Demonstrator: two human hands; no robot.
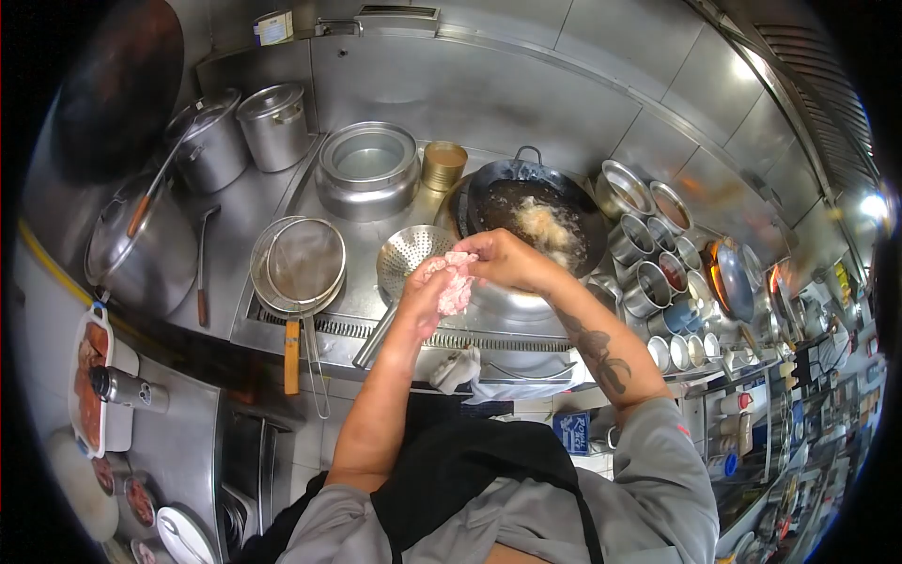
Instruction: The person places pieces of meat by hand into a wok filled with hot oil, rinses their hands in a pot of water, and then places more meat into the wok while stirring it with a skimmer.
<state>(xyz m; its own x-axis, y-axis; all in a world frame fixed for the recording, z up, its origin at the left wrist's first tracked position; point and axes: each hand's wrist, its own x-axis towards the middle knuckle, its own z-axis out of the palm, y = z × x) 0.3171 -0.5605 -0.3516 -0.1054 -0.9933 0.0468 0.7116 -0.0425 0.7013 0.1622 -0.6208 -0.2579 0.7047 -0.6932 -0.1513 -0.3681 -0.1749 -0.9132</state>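
Note:
My left hand (424, 299) is closed around a clump of pale pink raw meat (457, 285) in front of the stove. The fingers of my right hand (496, 256) pinch the upper right part of the same clump. Just beyond my right hand, a dark wok (587, 211) holds bubbling oil with a pale golden mass of frying food (547, 228) in it. A perforated metal ladle (404, 254) lies behind my left hand, its thick handle pointing toward me.
Wire-mesh strainers (305, 263) lie to the left, a wooden handle over the front edge. Behind them stand a wide metal pot (366, 202) and a gold tin (443, 169). Several metal containers (648, 289) line the right. A white tub (117, 428) with a bottle (141, 391) sits at far left.

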